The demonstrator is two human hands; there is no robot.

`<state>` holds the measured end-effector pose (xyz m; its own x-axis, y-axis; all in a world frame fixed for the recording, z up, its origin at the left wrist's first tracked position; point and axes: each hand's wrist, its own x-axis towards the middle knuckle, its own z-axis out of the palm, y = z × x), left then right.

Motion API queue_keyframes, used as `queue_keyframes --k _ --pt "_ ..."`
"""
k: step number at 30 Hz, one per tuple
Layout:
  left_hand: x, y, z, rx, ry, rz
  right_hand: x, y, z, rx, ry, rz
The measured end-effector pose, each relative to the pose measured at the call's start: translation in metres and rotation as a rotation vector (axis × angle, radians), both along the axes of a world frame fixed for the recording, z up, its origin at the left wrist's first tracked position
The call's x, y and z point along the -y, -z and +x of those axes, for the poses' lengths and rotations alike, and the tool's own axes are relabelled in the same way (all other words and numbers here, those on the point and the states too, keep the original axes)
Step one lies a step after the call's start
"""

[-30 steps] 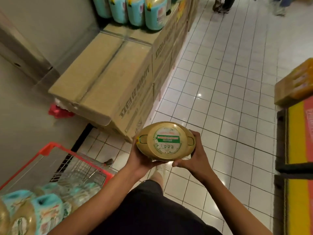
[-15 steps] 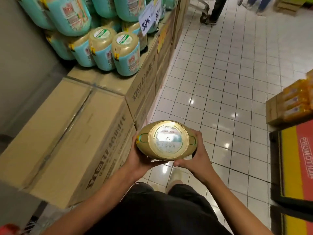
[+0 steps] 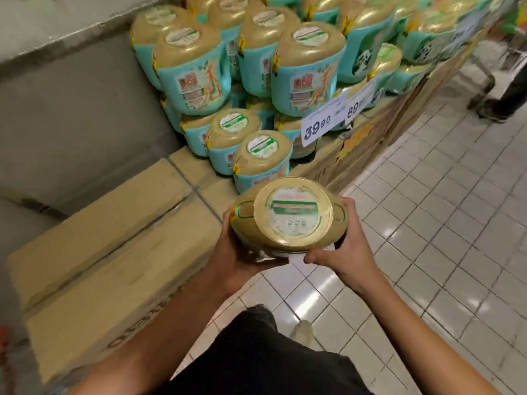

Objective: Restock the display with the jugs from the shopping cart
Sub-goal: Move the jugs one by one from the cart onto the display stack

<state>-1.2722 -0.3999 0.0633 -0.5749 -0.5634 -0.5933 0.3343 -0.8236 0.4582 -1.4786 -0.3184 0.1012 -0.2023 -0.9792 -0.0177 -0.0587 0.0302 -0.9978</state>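
Jug (image 3: 288,215), one, frame centre: we hold it upright, oval top widest left-right, left grip (image 3: 236,258) and right grip (image 3: 348,249) curled round its ends; display stack (image 3: 262,158) lies just above, nearer our left grip.

Cardboard boxes (image 3: 108,252) on the tiled floor (image 3: 427,223) carry stacked jugs (image 3: 262,155)
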Motion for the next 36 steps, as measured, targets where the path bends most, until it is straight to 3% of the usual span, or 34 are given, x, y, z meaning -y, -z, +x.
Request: queue_keyframes --k 4,10,18,21,26,36 --pt "0.044 -0.022 0.001 0.019 -0.207 -0.049 0.083 -0.017 -0.011 -0.045 -0.154 -0.051" --pt "0.126 -0.052 0.012 0.125 -0.348 -0.195 0.209 -0.040 -0.002 -0.112 -0.326 -0.130" --pt "0.232 -0.060 0.011 0.207 -0.496 -0.045 0.327 -0.042 0.013 -0.021 -0.332 -0.179" --pt "0.251 -0.058 0.008 0.274 -0.525 -0.004 0.340 -0.034 0.021 0.021 -0.255 -0.201" --pt "0.253 -0.042 0.000 0.546 -0.609 -0.043 0.342 -0.018 0.021 -0.037 -0.213 -0.238" --pt "0.251 -0.042 -0.030 0.654 -0.779 -0.094 0.313 0.009 0.033 -0.069 0.029 -0.260"
